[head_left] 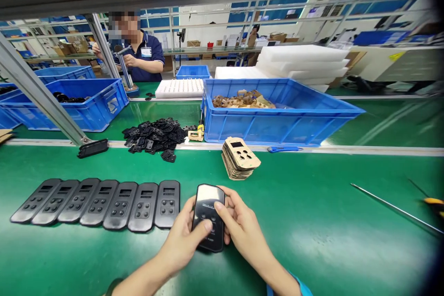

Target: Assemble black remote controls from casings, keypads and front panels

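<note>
Between both hands is a glossy black panel [209,203] with rounded corners, faint lettering and small button marks. My left hand [182,236] grips its left edge, thumb lying on the lower face. From the right, my right hand [239,222] wraps the other edge, thumb pressed on the upper face. Fingers behind the panel are partly hidden. To the left, several matching black panels [120,206] lie in a row, each with a small window and round buttons. Beyond my hands stands a stack of tan cut-out sheets [241,157].
Small black pads [156,136] are heaped behind the row. A blue bin [263,125] holds brown scraps; another blue bin [79,113] stands left. A blue cutter [284,149] and a thin metal rod [395,208] lie to the right. Across the bench a co-worker [145,58] sits near white foam blocks [298,62].
</note>
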`<state>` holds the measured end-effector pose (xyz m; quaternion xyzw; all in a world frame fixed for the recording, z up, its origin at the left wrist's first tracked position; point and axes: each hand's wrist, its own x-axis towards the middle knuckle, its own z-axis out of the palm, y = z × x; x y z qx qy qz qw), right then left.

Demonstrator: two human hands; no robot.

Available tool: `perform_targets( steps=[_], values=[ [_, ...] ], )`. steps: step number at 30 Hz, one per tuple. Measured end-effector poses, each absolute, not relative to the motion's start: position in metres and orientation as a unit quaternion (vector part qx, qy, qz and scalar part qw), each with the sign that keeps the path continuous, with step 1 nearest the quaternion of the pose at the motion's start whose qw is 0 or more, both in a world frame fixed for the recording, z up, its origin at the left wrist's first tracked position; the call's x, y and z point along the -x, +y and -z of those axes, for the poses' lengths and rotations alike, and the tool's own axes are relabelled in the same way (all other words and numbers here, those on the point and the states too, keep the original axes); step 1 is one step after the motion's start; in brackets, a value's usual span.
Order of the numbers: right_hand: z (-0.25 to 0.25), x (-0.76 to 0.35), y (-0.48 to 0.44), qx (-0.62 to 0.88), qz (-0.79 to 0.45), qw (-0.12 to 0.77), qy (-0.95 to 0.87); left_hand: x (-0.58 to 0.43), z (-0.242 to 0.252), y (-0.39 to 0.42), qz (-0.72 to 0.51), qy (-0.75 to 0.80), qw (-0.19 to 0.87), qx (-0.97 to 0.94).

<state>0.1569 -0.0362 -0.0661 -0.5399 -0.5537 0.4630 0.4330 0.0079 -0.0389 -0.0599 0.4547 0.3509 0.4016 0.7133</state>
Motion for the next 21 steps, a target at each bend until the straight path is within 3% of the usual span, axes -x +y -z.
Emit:
perform_targets(
  steps=[7, 12, 21],
  values=[
    [0.071, -0.153, -0.035, 0.521, -0.482, 0.432, -0.557, -0.008, 0.06, -0.043, -0.383, 0.299, 0.742, -0.462],
    [0.059, -0.181, -0.021, 0.548, -0.442, 0.336, -0.626, 0.0, 0.071, -0.04, -0.319, 0.271, 0.739, -0.527],
    [0.038, -0.307, 0.003, 0.692, -0.177, 0.282, -0.64, 0.008, 0.093, -0.03, -0.396, 0.33, 0.671, -0.533]
  ],
)
